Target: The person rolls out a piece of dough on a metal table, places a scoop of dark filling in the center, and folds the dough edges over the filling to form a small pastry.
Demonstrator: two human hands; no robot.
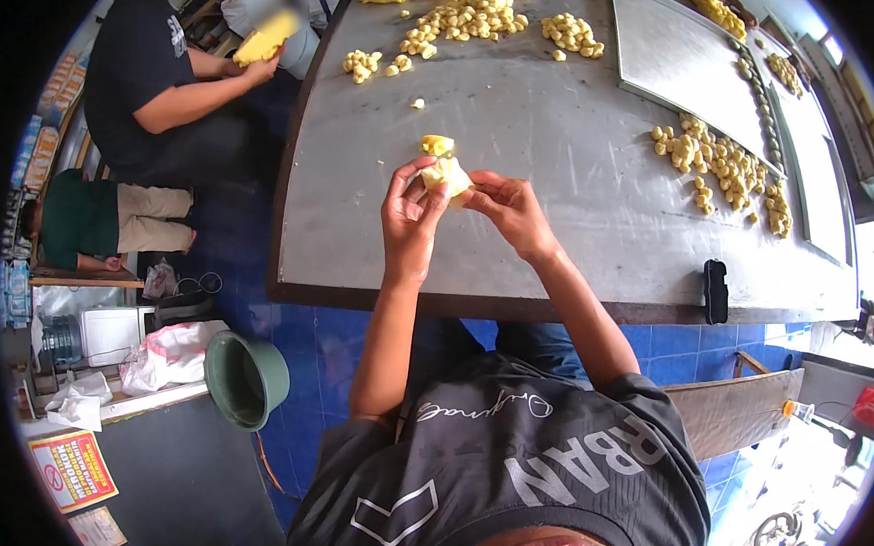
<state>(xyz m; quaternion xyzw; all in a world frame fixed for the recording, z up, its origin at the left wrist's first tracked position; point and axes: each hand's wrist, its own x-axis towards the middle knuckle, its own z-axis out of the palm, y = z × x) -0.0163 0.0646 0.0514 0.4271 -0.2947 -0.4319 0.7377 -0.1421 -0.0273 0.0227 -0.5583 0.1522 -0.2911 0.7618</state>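
Above the near part of the grey metal-topped table, both hands hold a thin, pale yellow piece of what looks like dough. My left hand has its fingers and thumb closed on the piece's left side. On the other side, the thumb and fingertips of my right hand pinch its edge. Just beyond the fingers is a brighter yellow lump; whether it touches the held piece I cannot tell. A small pale bit lies farther up the table.
Small pale yellow balls are heaped at the far side, with another heap at right beside a large tray. A black case sits by the near edge. At left, a person holds a yellow mass; a green tub stands below.
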